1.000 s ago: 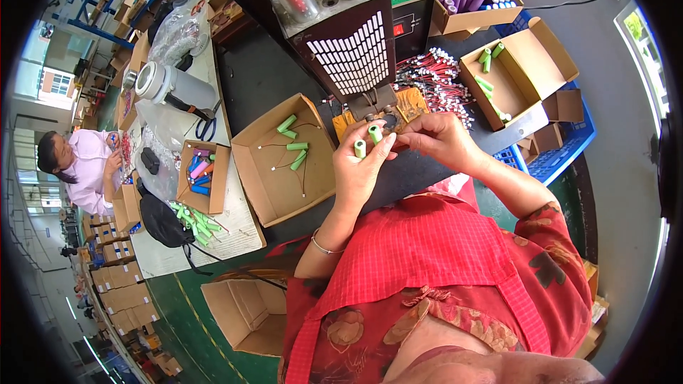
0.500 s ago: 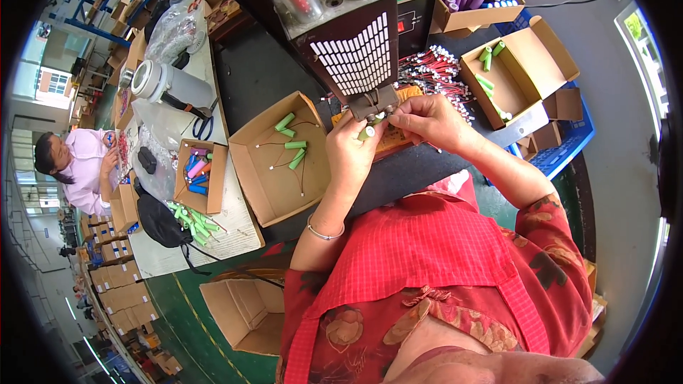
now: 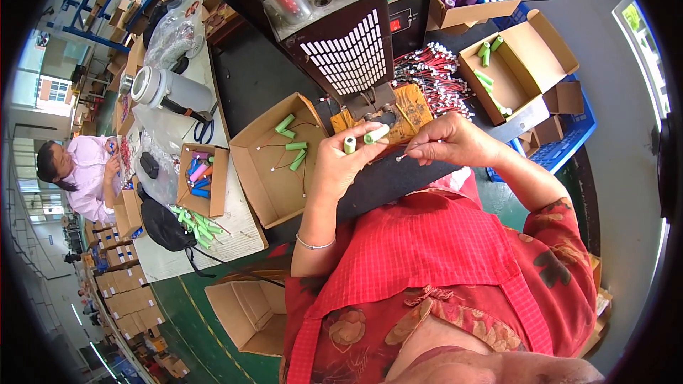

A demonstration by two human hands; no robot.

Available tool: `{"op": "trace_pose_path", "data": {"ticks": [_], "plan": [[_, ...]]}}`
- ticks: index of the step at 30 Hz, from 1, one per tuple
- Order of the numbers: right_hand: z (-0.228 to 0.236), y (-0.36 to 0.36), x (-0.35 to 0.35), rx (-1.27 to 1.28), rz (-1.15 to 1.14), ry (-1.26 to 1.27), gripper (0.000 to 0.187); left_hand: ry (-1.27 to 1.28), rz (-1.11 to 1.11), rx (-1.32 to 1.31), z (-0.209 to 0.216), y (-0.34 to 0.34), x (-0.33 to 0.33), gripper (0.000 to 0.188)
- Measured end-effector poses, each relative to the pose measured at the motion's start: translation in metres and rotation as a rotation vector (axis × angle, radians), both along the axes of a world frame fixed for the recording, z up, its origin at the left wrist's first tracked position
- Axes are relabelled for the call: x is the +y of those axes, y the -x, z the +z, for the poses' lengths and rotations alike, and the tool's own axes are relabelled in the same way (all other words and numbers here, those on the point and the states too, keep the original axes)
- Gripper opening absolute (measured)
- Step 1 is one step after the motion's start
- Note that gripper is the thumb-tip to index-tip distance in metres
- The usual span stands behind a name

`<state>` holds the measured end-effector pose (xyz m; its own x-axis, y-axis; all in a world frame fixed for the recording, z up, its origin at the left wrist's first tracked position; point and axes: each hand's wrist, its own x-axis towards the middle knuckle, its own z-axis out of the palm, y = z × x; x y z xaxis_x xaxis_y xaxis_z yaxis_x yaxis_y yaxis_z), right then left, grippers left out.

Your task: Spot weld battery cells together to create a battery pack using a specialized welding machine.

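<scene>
My left hand point(image 3: 333, 163) is closed around two green cylindrical battery cells; one cell point(image 3: 349, 145) stands nearly upright, and the other cell point(image 3: 376, 134) tilts toward the machine. To its right, my right hand point(image 3: 452, 142) pinches a thin wire lead with a small white connector point(image 3: 400, 158) at its end. Most of the wire is hidden by the fingers. Both hands are just in front of the black spot-welding machine point(image 3: 348, 53), whose metal tips point(image 3: 384, 112) are above a worn orange-brown block point(image 3: 414, 108).
Left of my left hand, a cardboard box point(image 3: 274, 195) holds several wired green cells. Red and black leads point(image 3: 434, 71) lie heaped behind the block. At right stands an open box point(image 3: 509, 85) with a few green cells. Another person point(image 3: 85, 171) works at the far-left table.
Both hands have come back from the welder's tips toward me. The two cells now show plainly in my left hand, and my right hand has moved apart with the lead.
</scene>
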<state>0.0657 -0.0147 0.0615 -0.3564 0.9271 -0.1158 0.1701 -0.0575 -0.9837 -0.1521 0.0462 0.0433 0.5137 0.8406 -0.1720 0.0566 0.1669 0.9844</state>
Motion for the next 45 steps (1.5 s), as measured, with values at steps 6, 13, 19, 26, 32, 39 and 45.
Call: {"op": "trace_pose_path", "data": {"ticks": [6,13,19,26,32,39,45], "plan": [[-0.013,0.016,0.0,-0.254,-0.1,-0.862,0.016,0.122,0.059,-0.23,-0.009,-0.001,0.004,0.024],[-0.042,0.04,0.008,-0.208,-0.514,-0.614,0.008,-0.492,0.244,0.065,-0.033,-0.018,0.001,0.014],[-0.037,0.044,0.01,0.035,-0.644,-0.297,0.01,-0.737,0.307,0.096,-0.032,-0.025,0.001,0.014],[-0.035,0.05,0.017,-0.108,-0.66,-0.372,0.01,-0.72,0.308,0.208,-0.023,-0.024,0.001,0.014],[-0.028,0.03,0.016,-0.147,-0.582,-0.579,0.016,-0.583,0.27,0.207,-0.021,-0.019,0.0,0.014],[-0.054,-0.031,0.051,-0.842,-0.733,-0.322,0.027,-0.606,0.567,0.274,-0.034,0.046,0.027,0.025],[-0.065,-0.037,0.054,-0.415,-0.782,-0.307,0.017,-0.318,0.457,0.082,-0.032,0.046,0.015,0.035]]}}
